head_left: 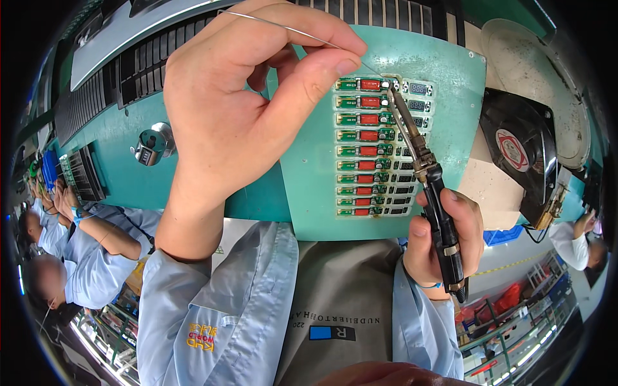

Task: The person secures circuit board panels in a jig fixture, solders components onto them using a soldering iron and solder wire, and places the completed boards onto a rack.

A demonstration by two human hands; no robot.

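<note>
My left hand (pixel 244 109) pinches a thin silver solder wire (pixel 290 31) between thumb and forefinger, its end reaching toward the top of a column of small green circuit boards (pixel 370 148) with red parts. These boards sit in a teal fixture plate (pixel 444 71). My right hand (pixel 444 238) grips a black soldering iron (pixel 428 174) like a pen. Its tip (pixel 388 85) touches the topmost board, right by the wire's end.
A black fan (pixel 521 154) stands right of the plate. A round metal counter-like device (pixel 152 147) sits on the teal bench at left. Other people in light blue sleeves (pixel 96 257) work along the left side. Black slatted trays (pixel 84 174) lie further left.
</note>
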